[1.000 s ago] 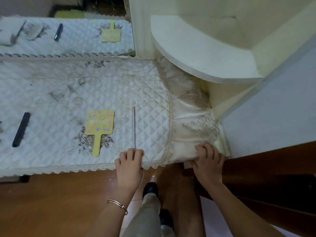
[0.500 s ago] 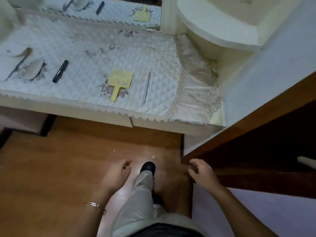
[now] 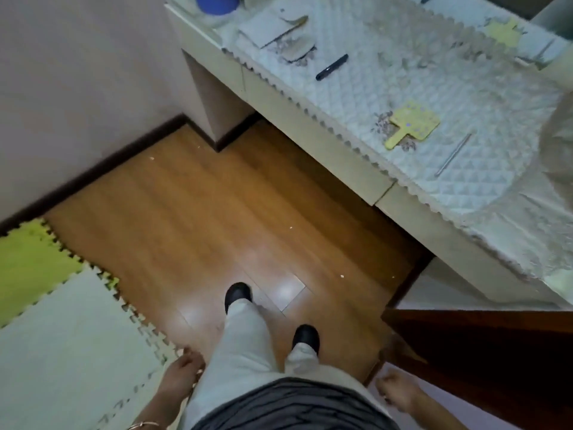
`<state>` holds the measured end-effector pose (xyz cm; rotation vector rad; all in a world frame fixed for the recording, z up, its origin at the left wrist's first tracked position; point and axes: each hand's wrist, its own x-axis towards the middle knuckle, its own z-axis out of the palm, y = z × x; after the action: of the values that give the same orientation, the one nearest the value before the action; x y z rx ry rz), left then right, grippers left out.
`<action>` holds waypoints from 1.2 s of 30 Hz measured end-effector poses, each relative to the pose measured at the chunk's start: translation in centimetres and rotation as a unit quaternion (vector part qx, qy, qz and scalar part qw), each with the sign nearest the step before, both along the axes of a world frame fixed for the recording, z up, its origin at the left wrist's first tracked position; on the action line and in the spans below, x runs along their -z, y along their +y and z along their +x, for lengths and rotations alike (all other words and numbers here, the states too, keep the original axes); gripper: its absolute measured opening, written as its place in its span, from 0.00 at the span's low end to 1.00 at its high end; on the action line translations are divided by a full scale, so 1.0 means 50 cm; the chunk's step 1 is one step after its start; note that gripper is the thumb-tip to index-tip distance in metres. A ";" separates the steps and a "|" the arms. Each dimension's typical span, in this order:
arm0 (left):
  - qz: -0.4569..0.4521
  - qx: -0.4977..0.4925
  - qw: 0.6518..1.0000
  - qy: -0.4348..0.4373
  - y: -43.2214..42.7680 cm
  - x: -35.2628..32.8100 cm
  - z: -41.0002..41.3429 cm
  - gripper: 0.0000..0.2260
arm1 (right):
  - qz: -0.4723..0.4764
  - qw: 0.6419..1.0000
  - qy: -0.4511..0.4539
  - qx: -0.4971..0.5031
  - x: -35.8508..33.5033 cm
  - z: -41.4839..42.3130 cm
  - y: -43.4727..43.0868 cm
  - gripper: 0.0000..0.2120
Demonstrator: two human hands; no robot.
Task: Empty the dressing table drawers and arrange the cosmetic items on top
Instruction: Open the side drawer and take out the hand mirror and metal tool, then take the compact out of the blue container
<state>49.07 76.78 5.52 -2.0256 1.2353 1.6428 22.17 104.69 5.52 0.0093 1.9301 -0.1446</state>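
Observation:
The dressing table runs along the upper right, covered by a white quilted cloth. On the cloth lie a yellow paddle-shaped mirror, a thin metal stick beside it, a black pen-like tube and some flat grey pieces. The drawer fronts below the cloth look closed. My left hand hangs by my left leg, holding nothing. My right hand hangs low at the right, fingers loosely curled and empty. Both hands are far from the table.
Wooden floor lies in front of the table. Green and cream foam mats cover the lower left. A pale wall stands at the left, dark wooden furniture at the lower right. A blue container sits at the table's far end.
Both hands left the table's front edge and dropped to my sides. I have stepped back and turned left, so the table now sits at the upper right.

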 end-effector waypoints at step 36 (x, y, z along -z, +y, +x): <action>-0.026 -0.099 0.994 0.034 -1.029 -0.012 -0.182 0.02 | -0.128 0.983 0.021 0.127 -0.044 -0.255 -1.181 0.08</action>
<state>39.97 25.30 6.11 -2.2034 1.1396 1.7989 9.44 45.63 7.70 0.0812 1.9349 -0.5661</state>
